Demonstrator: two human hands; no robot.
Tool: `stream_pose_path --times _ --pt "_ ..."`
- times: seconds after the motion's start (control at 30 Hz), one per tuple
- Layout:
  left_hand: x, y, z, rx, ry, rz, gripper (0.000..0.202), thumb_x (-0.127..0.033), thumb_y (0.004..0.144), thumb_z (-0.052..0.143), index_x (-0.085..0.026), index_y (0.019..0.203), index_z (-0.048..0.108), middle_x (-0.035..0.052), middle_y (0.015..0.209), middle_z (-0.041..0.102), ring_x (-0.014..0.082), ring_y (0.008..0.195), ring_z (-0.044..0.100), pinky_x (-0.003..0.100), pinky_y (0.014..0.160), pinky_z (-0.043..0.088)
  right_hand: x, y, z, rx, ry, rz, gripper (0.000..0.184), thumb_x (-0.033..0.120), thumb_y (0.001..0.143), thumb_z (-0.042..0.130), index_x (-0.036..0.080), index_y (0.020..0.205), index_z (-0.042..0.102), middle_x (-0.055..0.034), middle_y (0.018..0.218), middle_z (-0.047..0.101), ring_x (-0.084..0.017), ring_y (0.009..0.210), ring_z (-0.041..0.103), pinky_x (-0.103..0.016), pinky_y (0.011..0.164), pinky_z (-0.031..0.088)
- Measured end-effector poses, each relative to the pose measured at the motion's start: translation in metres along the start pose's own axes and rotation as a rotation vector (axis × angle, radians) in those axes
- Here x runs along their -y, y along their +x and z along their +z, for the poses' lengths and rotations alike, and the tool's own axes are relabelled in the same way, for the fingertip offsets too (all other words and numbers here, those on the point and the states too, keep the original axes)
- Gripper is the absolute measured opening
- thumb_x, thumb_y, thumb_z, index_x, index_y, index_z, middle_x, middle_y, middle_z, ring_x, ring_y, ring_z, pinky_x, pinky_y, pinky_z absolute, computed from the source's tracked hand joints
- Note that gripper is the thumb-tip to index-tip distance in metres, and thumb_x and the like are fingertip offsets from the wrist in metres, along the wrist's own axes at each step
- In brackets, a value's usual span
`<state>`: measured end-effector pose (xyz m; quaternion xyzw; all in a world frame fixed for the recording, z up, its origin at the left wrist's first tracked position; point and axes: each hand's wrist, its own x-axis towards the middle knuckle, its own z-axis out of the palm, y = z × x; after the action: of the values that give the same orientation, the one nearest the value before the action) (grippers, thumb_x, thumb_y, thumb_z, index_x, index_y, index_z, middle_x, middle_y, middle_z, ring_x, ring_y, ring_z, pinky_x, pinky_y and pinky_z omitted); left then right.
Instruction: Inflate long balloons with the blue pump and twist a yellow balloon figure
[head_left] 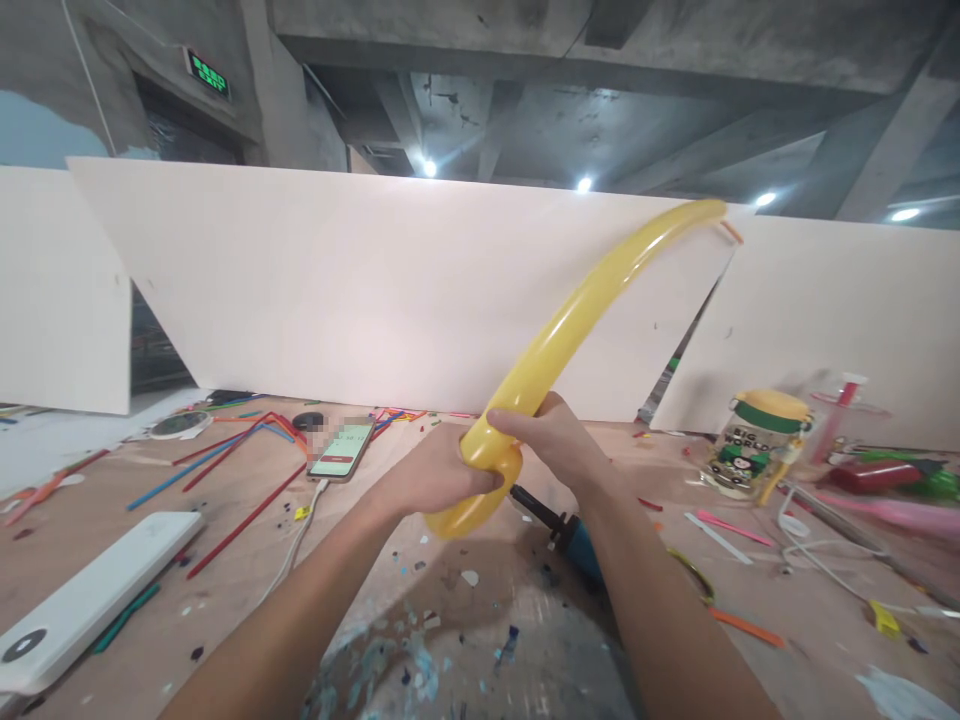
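Head view: both hands, L [435,475] + R [555,440], grip yellow balloon [585,310] near lower end.

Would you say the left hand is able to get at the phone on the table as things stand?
Probably not yet: the left hand grips the yellow balloon. The phone lies close by, though, with nothing between them.

Indoor light moderate, fairly even. Source: ceiling spots [430,168], blown out into small flares. White boards [375,300] bright, faint pink cast at centre. Soft sheen ran along yellow balloon [570,320]. Diffuse shadow lay on table [795,610] beneath it. Fisheye bowed the edges; right-side clutter was smeared and soft.
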<state>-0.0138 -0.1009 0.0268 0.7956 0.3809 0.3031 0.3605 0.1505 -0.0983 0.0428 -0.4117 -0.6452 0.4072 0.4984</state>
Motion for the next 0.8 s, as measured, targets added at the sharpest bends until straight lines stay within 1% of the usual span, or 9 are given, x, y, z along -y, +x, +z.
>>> stream_pose_path --times 0.1,0.23,0.3,0.4,0.53,0.6,0.67,0.7,0.8 --pt "0.001 0.000 -0.003 0.248 -0.365 -0.038 0.026 -0.022 0.064 0.069 -0.017 0.090 0.064 -0.0001 0.078 0.064 0.0161 0.072 0.058 0.027 0.066 0.046 0.004 -0.005 -0.004 0.070 0.006 -0.029 0.011 0.023 0.068 0.067 0.016 0.073 0.061 0.0004 0.071 0.059 -0.014 0.068 0.055 -0.025 0.060 0.043" --pt "0.014 0.002 0.008 0.562 -0.854 -0.136 0.043 -0.021 0.058 0.071 -0.014 0.100 0.063 0.0044 0.080 0.067 0.0164 0.067 0.061 0.029 0.065 0.048 0.006 -0.011 -0.009 0.201 0.061 -0.010 0.016 0.023 0.067 0.071 0.016 0.078 0.061 0.0003 0.073 0.060 -0.014 0.068 0.056 -0.025 0.060 0.043" --pt "0.026 0.004 0.018 0.681 -1.010 -0.181 0.050 -0.025 0.056 0.072 -0.012 0.103 0.062 0.0081 0.084 0.069 0.0180 0.065 0.063 0.030 0.064 0.048 0.007 -0.013 -0.013 0.275 0.091 0.018 0.022 0.026 0.066 0.074 0.016 0.081 0.062 -0.0009 0.076 0.061 -0.015 0.070 0.056 -0.026 0.061 0.043" --pt "0.040 0.006 0.029 0.824 -1.132 -0.198 0.063 -0.030 0.052 0.075 -0.010 0.109 0.060 0.0112 0.087 0.070 0.0210 0.063 0.065 0.034 0.064 0.050 0.006 -0.014 -0.016 0.400 0.111 0.027 0.026 0.025 0.064 0.076 0.016 0.084 0.063 -0.0016 0.080 0.061 -0.015 0.072 0.055 -0.026 0.062 0.042" --pt "0.045 0.006 0.034 0.862 -1.191 -0.168 0.070 -0.030 0.052 0.075 -0.011 0.117 0.056 0.0111 0.088 0.070 0.0231 0.062 0.066 0.038 0.068 0.051 0.001 -0.010 -0.016 0.505 0.245 -0.020 0.023 0.020 0.064 0.075 0.016 0.085 0.065 -0.0007 0.081 0.057 -0.012 0.070 0.052 -0.023 0.060 0.040" --pt "0.043 0.006 0.034 0.879 -1.192 -0.172 0.070 -0.029 0.053 0.074 -0.011 0.118 0.055 0.0102 0.084 0.071 0.0236 0.062 0.066 0.039 0.069 0.051 -0.002 -0.008 -0.013 0.515 0.377 -0.029 0.042 0.019 0.064 0.075 0.019 0.104 0.063 0.0005 0.080 0.056 -0.011 0.068 0.051 -0.023 0.059 0.040" --pt "0.042 0.006 0.033 0.881 -1.195 -0.173 0.070 -0.029 0.054 0.074 -0.011 0.119 0.054 0.0105 0.084 0.071 0.0237 0.062 0.066 0.039 0.068 0.051 -0.006 -0.006 -0.008 0.506 0.498 -0.035 0.065 0.018 0.064 0.076 0.023 0.124 0.052 0.0013 0.078 0.056 -0.013 0.072 0.053 -0.025 0.063 0.043" --pt "0.043 0.006 0.033 0.875 -1.198 -0.170 0.070 -0.029 0.055 0.073 -0.011 0.119 0.054 0.0112 0.086 0.071 0.0238 0.062 0.066 0.039 0.067 0.051 -0.007 -0.005 -0.005 0.493 0.547 -0.040 0.071 0.017 0.064 0.075 0.024 0.129 0.048 0.0013 0.077 0.057 -0.015 0.076 0.055 -0.027 0.067 0.044" --pt "0.046 0.007 0.030 0.829 -1.211 -0.148 0.066 -0.032 0.058 0.070 -0.010 0.118 0.055 0.0130 0.092 0.070 0.0248 0.066 0.067 0.036 0.062 0.051 -0.009 -0.005 0.004 0.423 0.675 -0.031 0.060 0.015 0.066 0.073 0.023 0.122 0.053 0.0011 0.075 0.060 -0.019 0.088 0.058 -0.033 0.079 0.046"
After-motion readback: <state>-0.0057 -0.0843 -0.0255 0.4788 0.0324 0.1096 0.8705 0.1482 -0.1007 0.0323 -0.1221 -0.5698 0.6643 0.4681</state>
